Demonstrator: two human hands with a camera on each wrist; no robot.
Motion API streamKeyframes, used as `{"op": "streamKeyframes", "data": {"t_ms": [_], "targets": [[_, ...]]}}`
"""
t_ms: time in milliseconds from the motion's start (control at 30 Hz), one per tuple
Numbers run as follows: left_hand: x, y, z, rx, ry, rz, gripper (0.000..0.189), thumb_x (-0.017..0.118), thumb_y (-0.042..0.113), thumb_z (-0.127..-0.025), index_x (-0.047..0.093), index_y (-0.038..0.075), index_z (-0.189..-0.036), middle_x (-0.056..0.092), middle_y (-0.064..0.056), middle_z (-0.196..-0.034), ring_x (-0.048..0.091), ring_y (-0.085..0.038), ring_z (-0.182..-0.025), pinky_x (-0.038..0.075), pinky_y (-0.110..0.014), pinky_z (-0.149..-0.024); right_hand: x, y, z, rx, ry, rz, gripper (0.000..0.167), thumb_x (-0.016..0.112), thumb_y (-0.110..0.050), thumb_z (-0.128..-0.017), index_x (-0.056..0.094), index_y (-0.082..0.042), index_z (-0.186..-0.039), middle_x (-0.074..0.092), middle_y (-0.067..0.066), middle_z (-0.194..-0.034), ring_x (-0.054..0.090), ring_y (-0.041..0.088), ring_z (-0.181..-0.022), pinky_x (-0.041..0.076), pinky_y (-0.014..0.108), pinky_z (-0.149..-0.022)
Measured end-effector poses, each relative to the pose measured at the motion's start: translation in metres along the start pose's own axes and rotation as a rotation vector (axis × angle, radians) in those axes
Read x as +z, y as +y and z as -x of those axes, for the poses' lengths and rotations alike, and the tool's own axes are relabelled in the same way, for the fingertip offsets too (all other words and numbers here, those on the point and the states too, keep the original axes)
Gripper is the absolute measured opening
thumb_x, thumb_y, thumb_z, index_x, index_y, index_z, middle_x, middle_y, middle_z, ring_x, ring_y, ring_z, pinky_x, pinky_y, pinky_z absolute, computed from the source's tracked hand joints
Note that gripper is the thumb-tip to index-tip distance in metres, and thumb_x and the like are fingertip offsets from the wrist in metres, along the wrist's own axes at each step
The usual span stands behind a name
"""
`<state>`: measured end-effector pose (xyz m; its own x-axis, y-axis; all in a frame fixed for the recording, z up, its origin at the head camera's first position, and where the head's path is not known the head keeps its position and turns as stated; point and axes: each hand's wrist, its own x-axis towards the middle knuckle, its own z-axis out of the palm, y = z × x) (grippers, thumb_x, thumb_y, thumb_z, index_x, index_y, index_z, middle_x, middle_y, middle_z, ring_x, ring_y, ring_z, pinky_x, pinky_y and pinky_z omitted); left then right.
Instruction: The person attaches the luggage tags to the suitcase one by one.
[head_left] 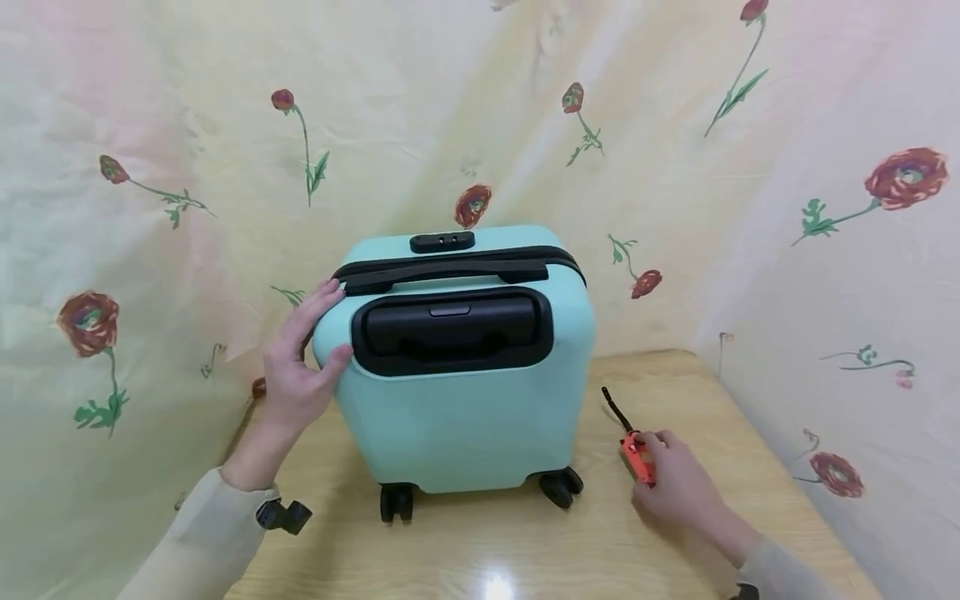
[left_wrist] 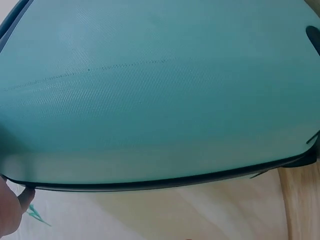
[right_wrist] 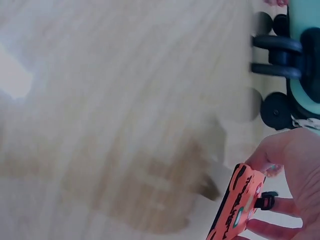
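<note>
It looks barely begun from here: left hand (head_left: 294,372) spread on the suitcase (head_left: 465,425), right hand (head_left: 673,475) gripping an orange gadget (head_left: 636,458) not yet attached.

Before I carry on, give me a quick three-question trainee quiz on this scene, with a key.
1. True or false: on the suitcase, the black telescoping handle is retracted.

2. What does the right hand hold?
A) a suitcase wheel
B) the orange item with a black strap
C) a zipper pull

3. Fill in: the person's ____ hand touches the suitcase.

Key:
1. True.
2. B.
3. Left; the left hand rests against an upper corner.
</note>
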<state>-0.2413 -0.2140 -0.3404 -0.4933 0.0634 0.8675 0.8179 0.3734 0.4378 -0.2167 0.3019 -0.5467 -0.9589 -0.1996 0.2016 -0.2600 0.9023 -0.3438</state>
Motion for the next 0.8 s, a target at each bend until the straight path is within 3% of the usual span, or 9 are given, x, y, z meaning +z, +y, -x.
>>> {"op": "streamKeyframes", "data": {"t_ms": [167, 367, 633, 800], "targets": [[0.001, -0.001, 0.004, 0.005, 0.010, -0.012, 0.059, 0.075, 0.039, -0.099, 0.066, -0.002, -0.140, 0.062, -0.019, -0.152, 0.054, -0.019, -0.150, 0.047, -0.021, -0.116, -0.015, 0.006, -0.002, -0.040, 0.068, -0.011, 0.070, 0.082, -0.007, -0.071, 0.060, 0.007, -0.136, 0.062, 0.031, -0.124, 0.064, 0.030, -0.090, 0.053, 0.039, -0.069], [-0.002, 0.001, 0.005, -0.006, 0.010, -0.019, 0.053, 0.077, 0.028, -0.097, 0.066, -0.002, -0.140, 0.062, -0.020, -0.151, 0.054, -0.018, -0.149, 0.047, -0.019, -0.114, -0.033, 0.006, -0.007, -0.065, 0.112, -0.014, 0.070, 0.086, -0.006, -0.073, 0.060, 0.006, -0.137, 0.061, 0.031, -0.123, 0.061, 0.023, -0.084, 0.051, 0.034, -0.066], [0.000, 0.001, 0.003, -0.001, 0.005, -0.015, 0.051, 0.079, 0.019, -0.094, 0.067, -0.002, -0.139, 0.063, -0.019, -0.151, 0.055, -0.018, -0.148, 0.047, -0.019, -0.114, -0.061, 0.002, -0.013, -0.095, 0.152, -0.026, 0.069, 0.085, -0.001, -0.069, 0.063, 0.002, -0.135, 0.059, 0.031, -0.127, 0.061, 0.019, -0.080, 0.048, 0.028, -0.061], [-0.002, 0.001, 0.000, -0.006, 0.000, -0.019, 0.052, 0.079, 0.013, -0.091, 0.067, -0.001, -0.139, 0.063, -0.017, -0.151, 0.055, -0.019, -0.149, 0.047, -0.019, -0.115, -0.083, -0.005, -0.020, -0.155, 0.233, -0.021, 0.068, 0.084, 0.001, -0.067, 0.065, 0.001, -0.132, 0.061, 0.030, -0.124, 0.063, 0.022, -0.081, 0.048, 0.028, -0.061]]}}
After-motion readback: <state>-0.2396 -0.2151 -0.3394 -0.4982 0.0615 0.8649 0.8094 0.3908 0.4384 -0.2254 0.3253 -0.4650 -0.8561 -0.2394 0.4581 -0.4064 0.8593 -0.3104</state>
